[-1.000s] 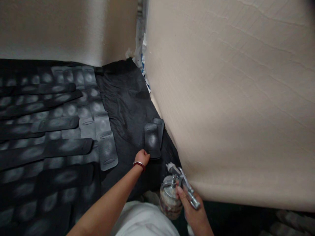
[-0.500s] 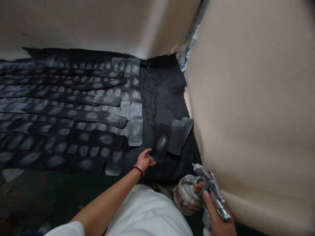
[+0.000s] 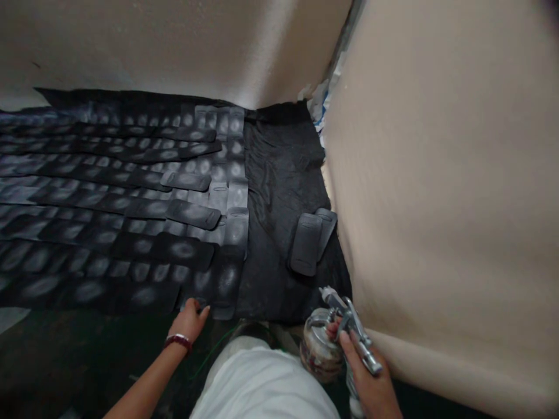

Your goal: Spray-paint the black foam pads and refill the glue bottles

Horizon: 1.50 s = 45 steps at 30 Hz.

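Observation:
My left hand, with a red bracelet on its wrist, is at the front edge of the dark speckled pieces. Its thumb stands apart from the bent fingers, and no piece is clearly between them. Just beyond it, a dark piece with a pale spot lies at the right end of the front rows. My right hand is closed around a metal spray gun, whose nozzle points up and left. A stained round cup hangs at the gun's left side.
Two grey rounded pieces, the front one overlapping the other, lie on black sheeting. Overlapping rows of pieces stretch left. Beige walls rise behind and at the right. A thin green line shows near my legs.
My left hand has moved left and let go of the dark piece, which now lies at the right end of the rows. The spray gun has shifted slightly left and down.

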{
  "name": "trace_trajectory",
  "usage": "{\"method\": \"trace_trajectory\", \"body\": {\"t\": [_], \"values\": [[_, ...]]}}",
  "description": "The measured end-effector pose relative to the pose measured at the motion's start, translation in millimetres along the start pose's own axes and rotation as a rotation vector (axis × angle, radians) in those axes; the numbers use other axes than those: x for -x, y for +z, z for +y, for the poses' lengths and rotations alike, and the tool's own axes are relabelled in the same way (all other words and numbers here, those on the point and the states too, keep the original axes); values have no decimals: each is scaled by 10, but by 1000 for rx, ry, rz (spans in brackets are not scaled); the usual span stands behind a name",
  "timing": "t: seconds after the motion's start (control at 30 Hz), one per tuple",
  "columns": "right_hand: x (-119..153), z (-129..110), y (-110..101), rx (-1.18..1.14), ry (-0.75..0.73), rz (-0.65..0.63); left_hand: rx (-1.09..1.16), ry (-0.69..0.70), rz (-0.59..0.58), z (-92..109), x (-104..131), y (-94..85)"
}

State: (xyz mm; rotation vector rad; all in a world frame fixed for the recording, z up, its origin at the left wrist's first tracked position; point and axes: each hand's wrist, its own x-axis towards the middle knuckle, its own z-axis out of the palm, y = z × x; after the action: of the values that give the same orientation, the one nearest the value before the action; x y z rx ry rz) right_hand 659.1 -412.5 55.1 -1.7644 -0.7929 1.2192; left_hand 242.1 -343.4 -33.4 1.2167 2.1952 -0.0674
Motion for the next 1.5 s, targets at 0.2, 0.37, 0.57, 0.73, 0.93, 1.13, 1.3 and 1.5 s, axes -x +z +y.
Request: {"method": "trace_trajectory", "body": {"t": [0.2,0.37,0.57,0.73,0.93,1.13,1.3,1.5], "values": [[42,27,89,13,-39,62,6,391,-5,938,-257,51],[84,-86,190,12,-40,153,246,522,-249,2323,-334,631],[12,-217,233,38,-76,225,1,418,-227,2901,-434,910],[-69,-243,220,17,-42,288,-18,434,-246,2879,-465,909],[16,-174,207,7,-2,212,211,309,-426,2905,-446,972],[-76,-284,298,15,-40,186,317,281,-464,2886,-425,957],[-176,-346,257,30,-100,271,358,244,-510,2912,-349,894],[-69,-229,42,25,-88,199,460,144,-558,2999,-254,858]]}}
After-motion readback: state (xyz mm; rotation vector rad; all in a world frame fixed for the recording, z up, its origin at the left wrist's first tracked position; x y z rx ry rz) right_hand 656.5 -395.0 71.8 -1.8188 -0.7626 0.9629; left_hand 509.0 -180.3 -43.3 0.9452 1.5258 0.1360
